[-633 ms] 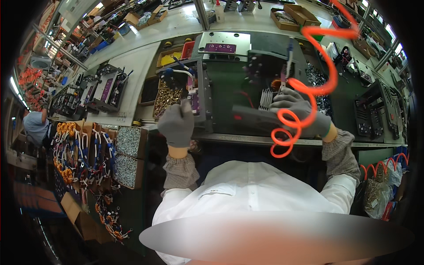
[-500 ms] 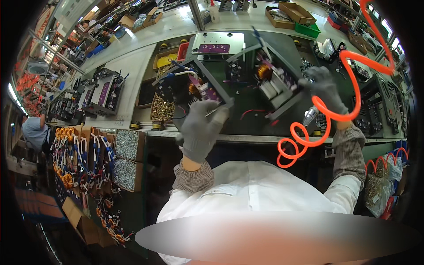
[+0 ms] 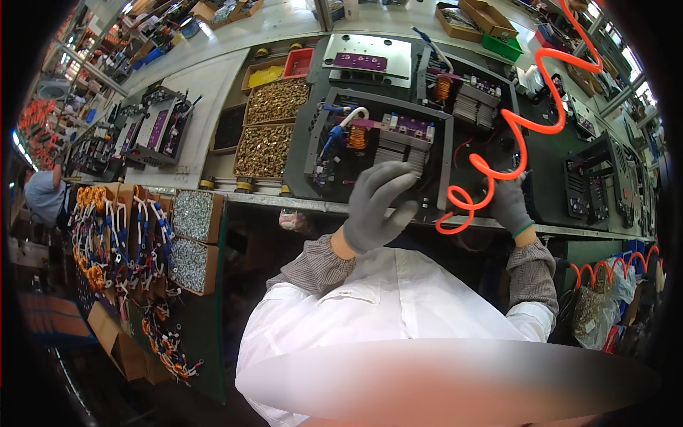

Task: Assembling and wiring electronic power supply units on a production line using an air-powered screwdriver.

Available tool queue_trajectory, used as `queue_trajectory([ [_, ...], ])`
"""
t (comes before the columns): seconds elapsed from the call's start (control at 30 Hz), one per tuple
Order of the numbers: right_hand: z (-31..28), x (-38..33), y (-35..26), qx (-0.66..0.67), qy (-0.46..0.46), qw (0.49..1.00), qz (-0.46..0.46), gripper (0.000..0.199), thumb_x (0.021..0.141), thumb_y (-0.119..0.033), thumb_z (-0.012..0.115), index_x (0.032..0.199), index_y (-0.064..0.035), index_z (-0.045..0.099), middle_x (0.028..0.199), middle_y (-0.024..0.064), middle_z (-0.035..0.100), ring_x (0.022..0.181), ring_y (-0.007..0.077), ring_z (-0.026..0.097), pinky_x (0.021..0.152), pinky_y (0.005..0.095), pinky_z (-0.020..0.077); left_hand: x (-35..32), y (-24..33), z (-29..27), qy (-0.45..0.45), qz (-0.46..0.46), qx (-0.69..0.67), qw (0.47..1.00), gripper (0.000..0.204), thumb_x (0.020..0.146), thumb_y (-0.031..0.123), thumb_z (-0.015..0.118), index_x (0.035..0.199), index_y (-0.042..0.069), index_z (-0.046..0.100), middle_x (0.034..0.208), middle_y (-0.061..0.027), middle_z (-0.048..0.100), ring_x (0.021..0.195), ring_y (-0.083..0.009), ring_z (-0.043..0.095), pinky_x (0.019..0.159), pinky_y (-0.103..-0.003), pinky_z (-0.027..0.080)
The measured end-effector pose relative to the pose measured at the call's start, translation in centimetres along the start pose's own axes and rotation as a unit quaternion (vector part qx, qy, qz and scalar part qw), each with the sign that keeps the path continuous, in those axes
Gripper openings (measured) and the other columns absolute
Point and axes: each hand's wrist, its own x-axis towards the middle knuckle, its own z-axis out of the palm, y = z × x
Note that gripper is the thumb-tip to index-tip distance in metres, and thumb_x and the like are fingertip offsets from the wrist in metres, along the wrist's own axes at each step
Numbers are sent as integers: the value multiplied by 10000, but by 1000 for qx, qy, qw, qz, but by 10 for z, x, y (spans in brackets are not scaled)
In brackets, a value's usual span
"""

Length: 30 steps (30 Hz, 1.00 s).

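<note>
**Power board chassis flat on the counter, both gloved hands at its near edge**

Going left to right: hanging off the front of the counter (image 3: 213,160) at far left are bundles of orange and white wire harnesses (image 3: 107,220), then open boxes of silvery screws (image 3: 193,213). Up on the counter are trays of brass-coloured hardware (image 3: 270,128).

Then the main thing: a dark metal chassis (image 3: 377,153) lying flat right in front of the person, near the counter's front edge. It carries a purple circuit board, a copper-wound coil, finned heat sinks, and blue and white leads on its left side.

The left hand (image 3: 377,206), in a grey glove, sits over the chassis's near edge with fingers curled loosely. It looks like it rests on the frame, but I can't tell if it actually grips anything.

Further right, the right hand (image 3: 509,203), also gloved, is at the coiled orange air hose (image 3: 491,171); the fingers seem closed around something there, though the tool itself is hidden.

My read: the unit is being positioned for fastening. The next move probably calls for steadying the frame and lining a driver up squarely over a screw point.
</note>
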Motion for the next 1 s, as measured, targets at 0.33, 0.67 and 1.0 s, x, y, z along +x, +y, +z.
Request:
queue_trajectory([
  [0.33,-32,-5,-12,653,319,675,131,695,714,158,619,1357,-17,422,1123,89,553,1007,184,571,894,346,491,-54,-52,-62,168,-229,17,959,303,970,140,477,1200,-36,564,1028,-108,595,904,-190,568,802,-302,460],
  [0.67,-2,60,-62,589,447,657,147,691,746,154,596,1367,-45,369,1035,67,566,917,148,584,782,294,523,-53,-193,-176,-133,-315,571,746,303,893,281,597,1163,148,636,1065,-155,645,947,-319,650,815,-437,525],
  [1.0,7,48,-82,607,438,652,117,636,766,129,616,1348,-24,409,1052,67,591,915,142,597,713,262,530,-29,-268,-213,82,-528,58,844,246,937,166,615,1141,32,650,890,-46,655,683,-108,616,567,-247,505],
])
